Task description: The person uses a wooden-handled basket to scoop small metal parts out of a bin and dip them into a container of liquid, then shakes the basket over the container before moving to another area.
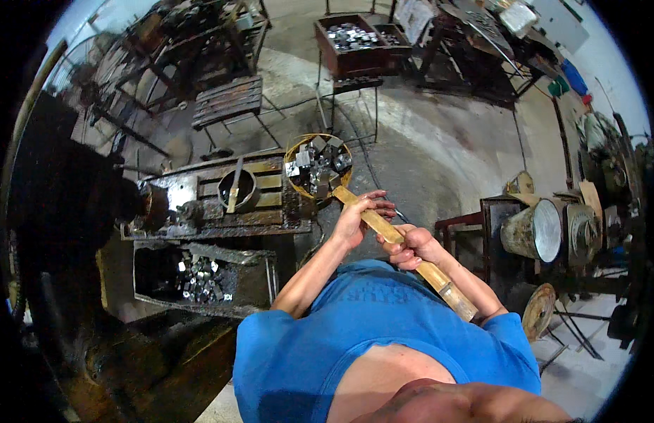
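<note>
The fingers (388, 205) of the left hand (353, 220) were stretched out toward the right at the centre of the frame, their tips darkened, with a bamboo strip (373, 218) lying across them; how firmly they pressed on it could not be told. Just below and to the right, the right hand (413, 247) had its fingers curled in and closed around the same strip. The strip slanted from the centre of the frame down to the lower right, its lower part in front of the blue shirt (383, 303); whether it was a single piece could not be told, since the right hand hid its middle. Its upper end met the lower right edge of a round yellow basket (289, 151) in the picture, though contact could not be judged. Dark and shiny metal blocks (315, 166) filled that basket. Left of centre, a round pot (253, 194) stood on a slatted platform (270, 217), a flat-handled tool (234, 187) leaning inside it. Below the platform, a dark rectangular tray (246, 275) held small metal pieces (200, 276). A red-brown box (358, 65) with more metal parts stood at the upper centre, a slatted stool (228, 103) at the upper left, and a metal bucket (518, 234) lay tipped at the right.
</note>
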Demonstrator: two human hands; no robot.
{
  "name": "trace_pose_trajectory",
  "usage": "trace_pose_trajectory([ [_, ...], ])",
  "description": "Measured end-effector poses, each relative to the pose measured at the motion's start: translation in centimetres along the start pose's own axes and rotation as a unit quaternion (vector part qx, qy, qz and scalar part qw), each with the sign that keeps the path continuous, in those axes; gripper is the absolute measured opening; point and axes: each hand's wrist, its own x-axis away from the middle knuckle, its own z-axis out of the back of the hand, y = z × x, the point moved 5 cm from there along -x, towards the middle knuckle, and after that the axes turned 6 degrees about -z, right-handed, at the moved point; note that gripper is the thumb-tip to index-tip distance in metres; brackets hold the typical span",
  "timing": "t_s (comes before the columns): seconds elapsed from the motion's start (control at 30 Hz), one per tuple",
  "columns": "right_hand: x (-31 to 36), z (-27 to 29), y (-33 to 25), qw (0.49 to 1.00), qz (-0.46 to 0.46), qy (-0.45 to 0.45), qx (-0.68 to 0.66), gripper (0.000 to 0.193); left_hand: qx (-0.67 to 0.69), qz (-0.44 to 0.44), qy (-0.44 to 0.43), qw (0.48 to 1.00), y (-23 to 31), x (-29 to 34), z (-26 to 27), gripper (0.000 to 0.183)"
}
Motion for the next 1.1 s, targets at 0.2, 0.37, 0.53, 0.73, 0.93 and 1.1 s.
trace_pose_trajectory([
  [0.2,9.0,3.5,-2.2,0.995,0.097,-0.014,-0.009,0.038,-0.046,0.042,-0.061,0.996,-5.2,-5.2,-8.2,0.039],
  [0.37,16.6,8.0,-3.2,0.979,0.193,-0.021,-0.062,0.037,-0.083,0.118,-0.128,0.981,-12.0,-10.3,-14.8,0.040],
  [0.53,23.4,13.2,-3.2,0.942,0.306,0.038,-0.129,0.036,-0.098,0.234,-0.199,0.946,-20.4,-15.0,-21.3,0.040],
  [0.73,30.1,17.6,-2.2,0.867,0.455,0.060,-0.195,0.035,-0.112,0.375,-0.299,0.871,-30.8,-18.6,-26.7,0.040],
  [0.93,35.1,22.5,-1.9,0.784,0.566,0.066,-0.245,0.035,-0.178,0.457,-0.405,0.772,-39.6,-21.6,-30.4,0.036],
  [1.1,36.6,26.9,-2.6,0.731,0.608,0.103,-0.292,0.032,-0.259,0.490,-0.456,0.697,-41.1,-25.6,-30.3,0.038],
])
